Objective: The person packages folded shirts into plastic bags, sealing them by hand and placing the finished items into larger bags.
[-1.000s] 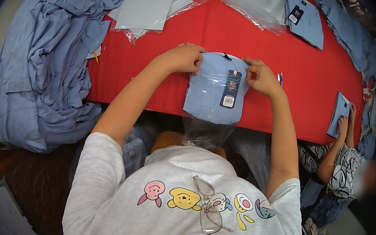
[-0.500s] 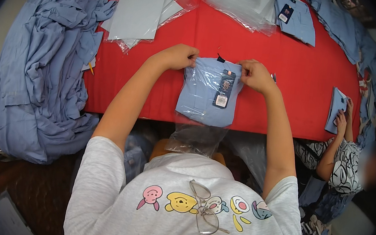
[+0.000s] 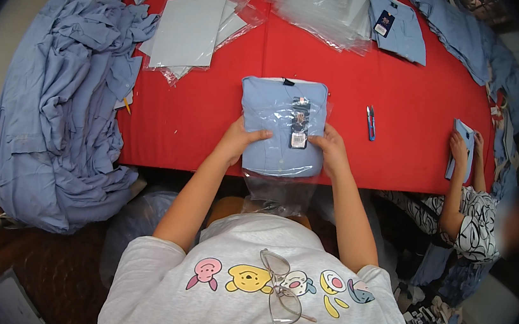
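left grip (image 3: 242, 139): part-closed, thumb atop left edge | right grip (image 3: 332, 148): likewise, right edge | held: bagged folded blue shirt (image 3: 267, 108)

The table (image 3: 394, 161) is red. At its near edge, between the left hand (image 3: 236, 139) and the right hand (image 3: 332, 150), is a bagged shirt (image 3: 265, 108); whether it rests flat is unclear. Snips (image 3: 371, 123) lie right of the right hand. Beyond the left hand lie white sheets (image 3: 186, 29); beyond both hands, clear bags (image 3: 318, 9); beyond the right hand, a tagged shirt (image 3: 405, 34).
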`<state>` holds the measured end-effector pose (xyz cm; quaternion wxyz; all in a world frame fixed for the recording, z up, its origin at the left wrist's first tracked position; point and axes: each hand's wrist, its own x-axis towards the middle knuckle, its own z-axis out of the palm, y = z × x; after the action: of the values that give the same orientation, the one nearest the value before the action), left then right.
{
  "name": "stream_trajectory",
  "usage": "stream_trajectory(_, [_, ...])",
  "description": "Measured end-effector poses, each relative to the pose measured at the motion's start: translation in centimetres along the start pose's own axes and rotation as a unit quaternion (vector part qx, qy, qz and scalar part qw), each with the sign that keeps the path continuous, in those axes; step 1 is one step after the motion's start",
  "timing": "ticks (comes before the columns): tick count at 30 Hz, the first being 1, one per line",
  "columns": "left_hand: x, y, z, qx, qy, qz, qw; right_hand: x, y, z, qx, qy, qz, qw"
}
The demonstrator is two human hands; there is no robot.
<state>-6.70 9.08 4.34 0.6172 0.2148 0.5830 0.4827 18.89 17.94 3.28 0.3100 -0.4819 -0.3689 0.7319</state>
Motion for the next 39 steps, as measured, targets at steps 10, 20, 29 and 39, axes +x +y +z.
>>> stream_trajectory(10, [-7.2, 17.6, 4.8, 0.165, -0.024, 0.432, 0.887, -4.1, -17.6, 2.2, 0.012, -0.103, -0.292, 0.951])
stream_trajectory(20, [-7.2, 3.6, -0.2, 0.565, -0.019, 0.420, 0.710, -5.7, 0.6, -8.2, 0.014, 0.114, -0.149, 0.982])
stream_trajectory(29, [-6.9, -3.8, 6.3, 0.557, -0.095, 0.390, 0.727, -13.3, 8.6, -6.3, 0.013, 0.105, 0.036, 0.994])
stream_trajectory(39, [-2.4, -5.4, 6.9, 0.624, -0.086, 0.390, 0.672, -11.8, 6.0, -3.0, 0.039, 0.032, -0.038, 0.998])
